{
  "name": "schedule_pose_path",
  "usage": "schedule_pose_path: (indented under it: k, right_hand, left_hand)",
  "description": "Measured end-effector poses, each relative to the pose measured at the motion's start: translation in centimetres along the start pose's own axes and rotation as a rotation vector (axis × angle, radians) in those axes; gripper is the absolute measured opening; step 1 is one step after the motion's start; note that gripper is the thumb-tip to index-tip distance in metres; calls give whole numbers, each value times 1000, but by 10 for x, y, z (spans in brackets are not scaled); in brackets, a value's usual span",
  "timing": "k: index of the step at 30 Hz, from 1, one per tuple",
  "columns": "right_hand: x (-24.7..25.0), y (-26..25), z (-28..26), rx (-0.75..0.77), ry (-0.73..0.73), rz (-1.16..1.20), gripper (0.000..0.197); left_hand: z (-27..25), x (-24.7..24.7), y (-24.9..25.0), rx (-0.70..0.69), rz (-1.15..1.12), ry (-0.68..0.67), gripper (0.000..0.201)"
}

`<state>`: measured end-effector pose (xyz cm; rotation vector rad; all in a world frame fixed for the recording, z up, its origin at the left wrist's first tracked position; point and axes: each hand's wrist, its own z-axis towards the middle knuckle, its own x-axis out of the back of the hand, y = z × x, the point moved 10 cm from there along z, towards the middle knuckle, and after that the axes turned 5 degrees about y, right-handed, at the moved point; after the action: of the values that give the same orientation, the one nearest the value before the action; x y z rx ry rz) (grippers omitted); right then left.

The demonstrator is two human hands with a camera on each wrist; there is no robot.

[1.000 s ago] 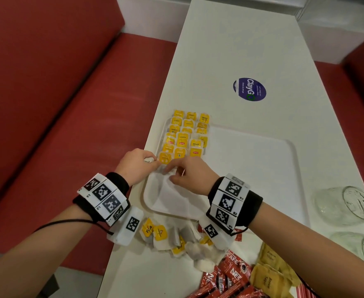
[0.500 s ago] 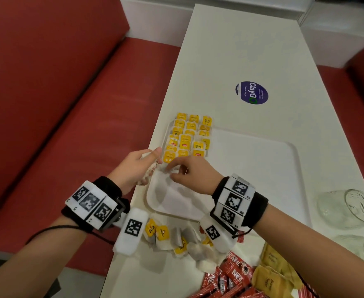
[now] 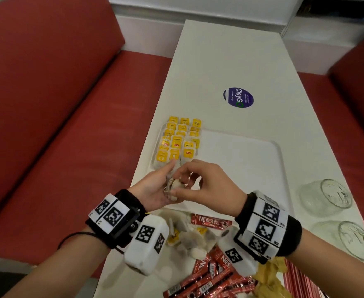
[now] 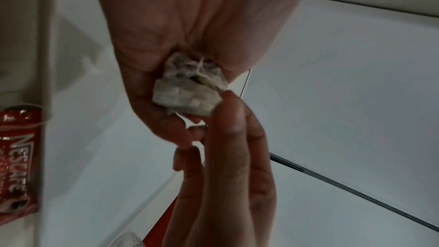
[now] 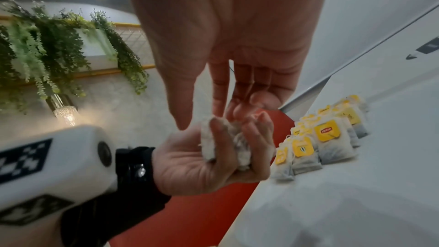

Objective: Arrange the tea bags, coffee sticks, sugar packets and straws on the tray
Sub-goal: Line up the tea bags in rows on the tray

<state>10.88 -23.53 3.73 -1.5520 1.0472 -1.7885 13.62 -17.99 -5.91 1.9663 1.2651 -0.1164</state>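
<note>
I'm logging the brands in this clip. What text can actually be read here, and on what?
"NESCAFE": red coffee stick near the tray's front edge; also in the left wrist view.
"Lipton": yellow tag of a tea bag.
"RELAX": yellow tea bag tags.
"ClayGo": purple sticker; its small print is unreadable.
Wristband squares: patterns, not words.

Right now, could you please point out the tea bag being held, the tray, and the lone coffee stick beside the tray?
held tea bag [image 4: 187, 95], left wrist view, on its crumpled paper pouch.
tray [image 3: 241, 166], head view, on its bare white floor.
coffee stick [image 3: 211, 221], head view, on its red printed wrapper.
</note>
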Motion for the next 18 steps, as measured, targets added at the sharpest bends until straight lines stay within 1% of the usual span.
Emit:
schedule_pose_path:
  k: [3, 6, 9, 12, 16, 18]
  right_hand:
    - [-4, 7, -7, -49, 13, -7, 29]
    - [-2, 14, -14, -84, 57, -12, 22]
    - [2, 23, -20, -122, 86, 15, 19]
    - [5, 32, -26, -178, 83, 87, 21]
    - [2, 40, -34, -255, 55, 257, 25]
    - [0, 42, -37, -282, 37, 312, 25]
  left_hand:
    - [-2, -6, -4, 0, -44, -1, 58]
    - [-8, -10, -6, -44, -70, 2, 51]
    - [-15, -14, -6, -114, -73, -35, 52]
    - [-23, -14, -7, -175, -49, -37, 47]
    - [-29, -10, -11, -225, -30, -31, 41]
    - [-32, -6, -12, -250, -7, -8, 32]
